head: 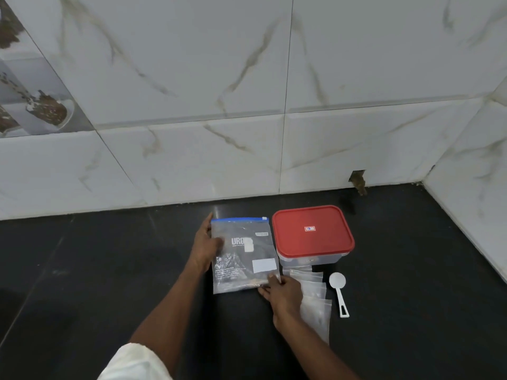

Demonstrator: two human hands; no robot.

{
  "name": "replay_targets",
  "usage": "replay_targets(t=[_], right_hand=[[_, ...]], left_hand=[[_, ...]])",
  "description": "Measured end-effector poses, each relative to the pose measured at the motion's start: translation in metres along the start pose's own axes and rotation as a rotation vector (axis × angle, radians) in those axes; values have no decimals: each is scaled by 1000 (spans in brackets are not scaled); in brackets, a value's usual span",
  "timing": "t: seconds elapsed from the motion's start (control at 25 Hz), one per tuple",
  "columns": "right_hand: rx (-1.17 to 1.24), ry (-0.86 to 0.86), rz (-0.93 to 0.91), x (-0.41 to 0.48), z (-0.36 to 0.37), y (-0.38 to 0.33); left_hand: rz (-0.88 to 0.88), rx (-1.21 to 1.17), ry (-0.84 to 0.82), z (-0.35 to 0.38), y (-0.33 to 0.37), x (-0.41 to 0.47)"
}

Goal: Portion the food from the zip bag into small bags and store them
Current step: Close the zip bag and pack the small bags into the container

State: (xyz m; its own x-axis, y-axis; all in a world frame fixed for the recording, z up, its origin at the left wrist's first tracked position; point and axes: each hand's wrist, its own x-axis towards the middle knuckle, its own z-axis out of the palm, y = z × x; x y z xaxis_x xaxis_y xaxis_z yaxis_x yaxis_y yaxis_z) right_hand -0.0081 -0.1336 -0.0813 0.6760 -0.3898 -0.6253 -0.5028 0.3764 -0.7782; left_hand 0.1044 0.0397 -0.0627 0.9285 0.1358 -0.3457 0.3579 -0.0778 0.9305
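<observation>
The zip bag (241, 253), printed "UR…", runs 12-to-6, blue zipper (238, 219) at 12; left hand (204, 242) grips its 9 o'clock edge, right hand (279, 293) pinches its 5 o'clock corner.

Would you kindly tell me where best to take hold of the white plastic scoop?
Pinch the white plastic scoop by its slim handle, probably from above and the right: it lies flat, bowl toward the wall, small clear bags close on its left.

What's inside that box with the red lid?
The red lid is on the box and hides the inside from above. Through the clear wall below it only a dim dark shape shows; what it is cannot be told.
</observation>
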Motion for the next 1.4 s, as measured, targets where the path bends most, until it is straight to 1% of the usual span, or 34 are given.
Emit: replay_targets(t=[0.08, 0.12, 0.16, 0.2, 0.24, 0.32, 0.4, 0.44, 0.48, 0.56, 0.6, 0.64, 0.68, 0.72, 0.76, 0.8, 0.84, 0.88, 0.92, 1.0, 1.12, 1.24, 1.32, 1.36, 1.4], right_hand=[[10, 13, -43, 2, 1, -1], [9, 18, -59, 3, 2, -2], [2, 20, -64, 4, 2, -2], [-13, 20, -65, 5, 3, -2], [-37, 25, -66, 7, 4, -1], [-165, 53, -100, 5, 7, -3], [-445, 88, -225, -3, 3, -6], [-586, 93, -321, -10, -1, -7], [-728, 92, -453, -18, -6, -5], [-1025, 101, -829, -27, -16, 0], [-1166, 75, -973, -29, -18, 2], [-1306, 25, -1072, -24, -17, 9], [-1424, -44, -1073, -21, -16, 10], [-1490, -126, -1002, -18, -14, 12], [-1529, -207, -867, -16, -12, 13], [-1571, -251, -773, -12, -10, 14], [-1585, -269, -691, -10, -10, 16], [-1597, -250, -694, -7, -12, 20], [-1588, -272, -696, -4, -14, 25], [-1521, -248, -771, -2, -17, 29], [-1523, -265, -805, 2, -21, 32], [-1505, -233, -871, -1, -19, 24], [-1393, -186, -1009, -11, -24, 17], [-1301, -208, -1080, -17, -30, 15], [-1222, -195, -1124, -23, -40, 13]], left_hand=[[90, 16, 27, 3, 2, 0], [172, 121, 94, 4, 2, 0], [276, 292, 147, 5, -1, 2], [368, 479, 155, 6, -8, 1], [430, 632, 114, 9, -17, -4], [488, 924, -46, 21, -35, -21], [466, 1170, -127, 31, -57, -39], [444, 1219, -130, 34, -67, -44], [426, 1228, -113, 35, -76, -46], [416, 1239, -72, 36, -83, -46], [422, 1240, -59, 37, -84, -46], [437, 1244, -54, 37, -85, -46], [449, 1252, -51, 37, -86, -46], [457, 1258, -45, 37, -88, -46], [450, 1258, -44, 37, -89, -46], [439, 1255, -50, 37, -88, -46], [432, 1253, -52, 38, -86, -46], [427, 1246, -50, 37, -87, -46], [422, 1240, -48, 37, -86, -46], [412, 1245, -50, 37, -86, -46], [402, 1247, -60, 37, -85, -47], [368, 1259, -79, 37, -79, -50], [373, 1243, -40, 38, -72, -53], [409, 1207, 6, 40, -69, -58], [462, 1139, 67, 43, -67, -66]])
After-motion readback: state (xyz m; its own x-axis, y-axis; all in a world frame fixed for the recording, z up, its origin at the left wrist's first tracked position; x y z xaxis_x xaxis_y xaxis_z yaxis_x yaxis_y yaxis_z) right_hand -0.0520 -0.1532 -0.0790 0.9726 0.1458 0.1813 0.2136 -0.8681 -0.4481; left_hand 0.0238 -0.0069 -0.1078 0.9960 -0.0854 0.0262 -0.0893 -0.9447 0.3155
